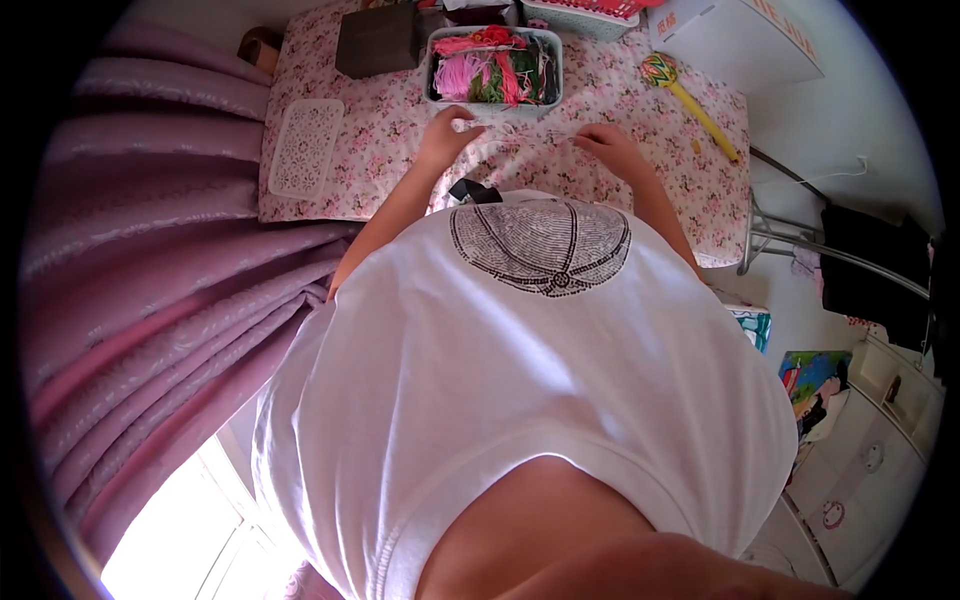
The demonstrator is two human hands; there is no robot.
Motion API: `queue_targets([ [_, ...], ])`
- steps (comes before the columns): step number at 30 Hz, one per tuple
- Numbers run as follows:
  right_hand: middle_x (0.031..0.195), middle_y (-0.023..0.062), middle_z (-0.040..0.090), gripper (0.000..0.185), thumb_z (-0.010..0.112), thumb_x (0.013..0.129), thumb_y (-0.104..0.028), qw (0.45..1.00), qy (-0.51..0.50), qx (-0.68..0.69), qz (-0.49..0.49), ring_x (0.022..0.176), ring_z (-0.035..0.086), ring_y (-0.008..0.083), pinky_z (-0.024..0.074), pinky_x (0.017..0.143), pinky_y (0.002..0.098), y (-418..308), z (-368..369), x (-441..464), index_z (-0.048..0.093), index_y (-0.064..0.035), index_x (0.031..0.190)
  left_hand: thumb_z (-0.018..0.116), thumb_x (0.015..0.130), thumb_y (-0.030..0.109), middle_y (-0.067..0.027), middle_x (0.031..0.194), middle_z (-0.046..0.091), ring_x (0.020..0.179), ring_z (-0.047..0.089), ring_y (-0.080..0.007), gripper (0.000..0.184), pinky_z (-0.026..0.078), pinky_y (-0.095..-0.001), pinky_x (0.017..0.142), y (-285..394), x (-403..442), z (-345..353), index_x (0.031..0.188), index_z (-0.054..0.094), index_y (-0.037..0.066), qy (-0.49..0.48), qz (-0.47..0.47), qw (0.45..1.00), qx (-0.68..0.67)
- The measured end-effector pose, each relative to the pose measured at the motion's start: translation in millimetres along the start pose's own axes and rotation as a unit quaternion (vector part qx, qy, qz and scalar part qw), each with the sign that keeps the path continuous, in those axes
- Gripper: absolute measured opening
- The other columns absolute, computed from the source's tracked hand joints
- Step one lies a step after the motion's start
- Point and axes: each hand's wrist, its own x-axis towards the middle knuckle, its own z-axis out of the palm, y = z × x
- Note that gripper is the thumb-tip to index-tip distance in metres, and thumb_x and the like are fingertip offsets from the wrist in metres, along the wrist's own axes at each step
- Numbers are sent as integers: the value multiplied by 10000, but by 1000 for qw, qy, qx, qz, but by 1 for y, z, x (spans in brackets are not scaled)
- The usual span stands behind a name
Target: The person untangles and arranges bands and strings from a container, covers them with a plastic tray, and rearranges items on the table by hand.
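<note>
Over the near part of the table, my left hand has its thumb and fingers curled round one end of some thin whitish thread. The thread runs across to my right hand, whose thumb and fingertips are pinched on its other end. Its strands are faint against the floral cloth. Just beyond my hands stands a pale grey-green basket with bundles of pink, red, green and dark thread.
A floral tablecloth covers the table. On it lie a white lattice tray, a dark box, a yellow-handled stick with a patterned round head and a white carton. Purple curtains hang at left.
</note>
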Motion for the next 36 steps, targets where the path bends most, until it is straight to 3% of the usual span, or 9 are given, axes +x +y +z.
queue_targets([
  [3,636,3,488,182,526,785,-197,999,-33,35,-3,582,417,80,353,523,236,-23,21,12,557,-21,754,594,729,167,-23,845,569,658,502,-72,290,388,-183,599,41,9,10,991,543,54,-235,-55,959,-151],
  [6,631,-17,461,164,520,793,-191,997,-45,47,-36,589,405,60,337,525,212,-33,32,22,554,-33,765,561,755,126,-22,835,570,650,498,-79,263,390,-196,586,67,9,21,1009,550,59,-279,-4,926,-255],
  [7,630,-29,447,156,518,796,-190,997,-47,46,-49,592,398,49,329,525,200,-34,32,24,554,-41,773,553,760,122,-18,772,565,589,468,-71,195,377,-206,535,62,8,35,933,581,36,-242,9,902,-357],
  [16,691,-41,475,164,506,799,-210,996,-16,75,36,618,400,56,330,522,199,-8,10,10,550,-52,806,533,740,161,-36,650,547,596,480,-99,171,384,-238,553,-13,14,10,797,593,12,-117,-29,985,-122],
  [22,739,1,524,171,517,773,-182,993,32,97,59,687,452,76,365,608,207,9,-19,-7,566,-28,829,556,700,201,-44,620,540,591,485,-106,204,389,-260,554,-70,4,-11,767,603,15,-8,-215,975,-52],
  [23,744,4,526,179,519,774,-188,993,35,92,70,691,452,77,366,613,207,9,-21,-8,566,-24,828,571,666,263,-100,716,599,661,569,-186,244,429,-281,607,-78,4,-11,781,617,52,-33,-232,971,-37],
  [29,706,-6,510,201,533,776,-216,997,16,71,41,656,443,67,363,583,204,-19,-13,-3,565,-20,810,585,716,231,-117,808,605,704,572,-181,244,436,-267,646,-16,6,3,893,609,64,-45,5,998,-49],
  [32,665,-22,486,184,537,779,-209,995,-29,87,41,617,430,58,349,544,198,-22,6,13,565,-27,795,581,726,173,-124,831,600,720,574,-190,232,435,-264,652,40,9,9,930,594,62,-140,-10,977,-162],
  [36,640,-30,469,161,540,780,-195,989,-32,136,-39,586,414,49,336,507,197,-31,31,25,562,-36,791,561,754,117,-59,833,598,680,524,-81,232,419,-217,607,83,8,11,967,570,24,-202,15,963,-179],
])
